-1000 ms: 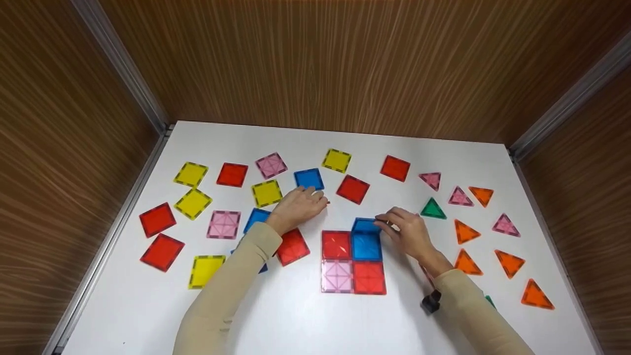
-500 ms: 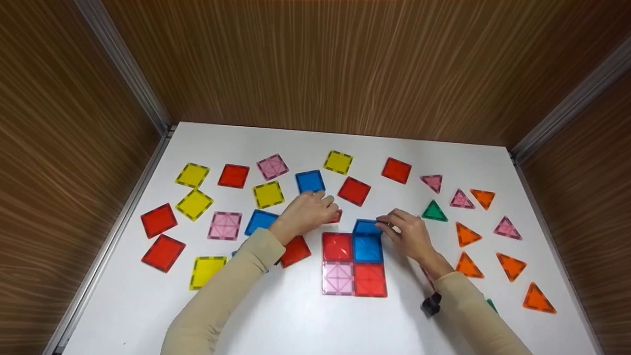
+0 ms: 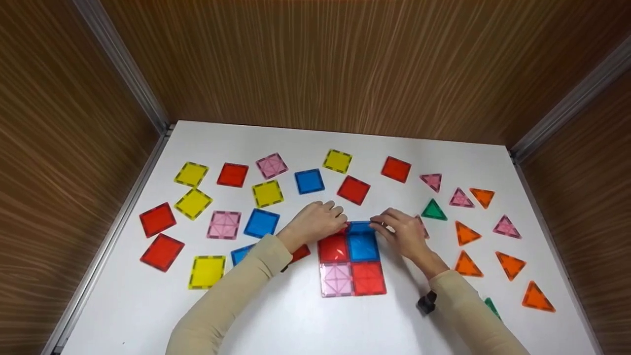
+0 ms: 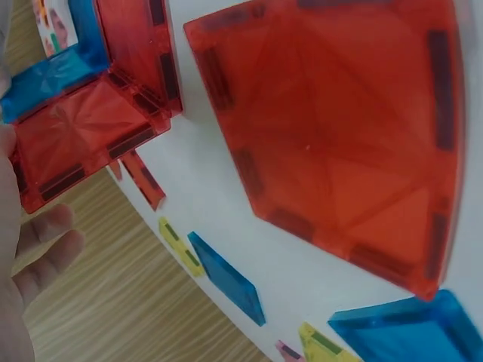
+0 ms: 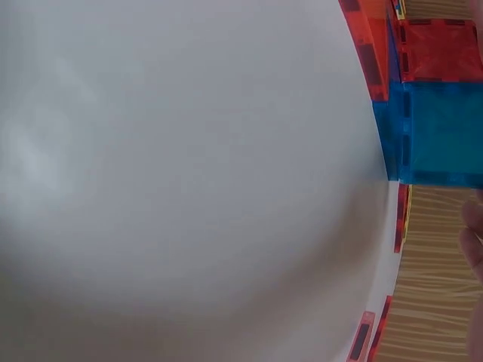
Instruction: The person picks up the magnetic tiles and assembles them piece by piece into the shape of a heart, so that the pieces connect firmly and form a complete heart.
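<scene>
My left hand [image 3: 318, 224] pinches a red square magnetic tile [image 4: 83, 124] that stands upright along the back edge of a flat red tile [image 3: 333, 250]. The hand covers most of it in the head view. To its right my right hand [image 3: 402, 234] pinches the top corner of an upright blue square tile [image 5: 445, 136], which rises from the back edge of a flat blue tile [image 3: 364, 247]. In the right wrist view the two upright tiles stand side by side. A pink tile [image 3: 336, 279] and another red tile [image 3: 369, 278] complete the flat two-by-two block.
Loose square tiles, such as a yellow one [image 3: 207, 271] and a blue one [image 3: 309, 181], are spread left and behind on the white table [image 3: 276, 320]. Orange triangles [image 3: 537, 297], pink ones and green ones lie right. One red square [image 4: 324, 143] lies close under my left wrist.
My left hand has moved right and nearer with the red tile, bringing it to the block's back edge beside the upright blue tile. My right hand stays at the blue tile, shifting slightly left.
</scene>
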A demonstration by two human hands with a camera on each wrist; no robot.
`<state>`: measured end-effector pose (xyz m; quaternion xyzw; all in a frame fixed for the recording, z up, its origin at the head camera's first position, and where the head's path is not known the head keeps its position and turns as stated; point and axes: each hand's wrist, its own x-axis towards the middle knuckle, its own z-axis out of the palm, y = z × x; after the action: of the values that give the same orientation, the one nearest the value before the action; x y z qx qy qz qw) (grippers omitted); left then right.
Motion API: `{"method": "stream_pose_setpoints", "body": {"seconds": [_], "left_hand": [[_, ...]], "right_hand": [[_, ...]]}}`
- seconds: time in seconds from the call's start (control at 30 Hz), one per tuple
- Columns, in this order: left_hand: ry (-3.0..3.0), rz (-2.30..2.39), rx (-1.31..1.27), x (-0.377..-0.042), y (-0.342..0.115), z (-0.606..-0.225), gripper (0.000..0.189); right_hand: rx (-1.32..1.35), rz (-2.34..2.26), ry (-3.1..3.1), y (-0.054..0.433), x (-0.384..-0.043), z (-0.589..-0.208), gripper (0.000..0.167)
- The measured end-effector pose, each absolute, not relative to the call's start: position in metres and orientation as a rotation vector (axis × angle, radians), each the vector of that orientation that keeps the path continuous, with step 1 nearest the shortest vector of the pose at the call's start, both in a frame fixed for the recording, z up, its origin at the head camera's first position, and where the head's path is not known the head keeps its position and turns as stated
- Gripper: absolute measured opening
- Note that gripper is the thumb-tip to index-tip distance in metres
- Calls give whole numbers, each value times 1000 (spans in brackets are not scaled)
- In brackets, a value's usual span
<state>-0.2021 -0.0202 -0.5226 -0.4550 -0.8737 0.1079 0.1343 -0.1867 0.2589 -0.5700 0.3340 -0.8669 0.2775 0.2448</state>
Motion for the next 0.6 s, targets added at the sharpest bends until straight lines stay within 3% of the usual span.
{"method": "stream_pose_setpoints", "body": {"seconds": [0.37,0.6], "left_hand": [[-2668,8,-1206,-195,-38,-531,30],[-2647,-78,-1184,-193,-43,-536,28]], "right_hand": [[888,825,-2380,257,-192,-570,23],[618,963,-2540,263,-212,-563,16]]}}
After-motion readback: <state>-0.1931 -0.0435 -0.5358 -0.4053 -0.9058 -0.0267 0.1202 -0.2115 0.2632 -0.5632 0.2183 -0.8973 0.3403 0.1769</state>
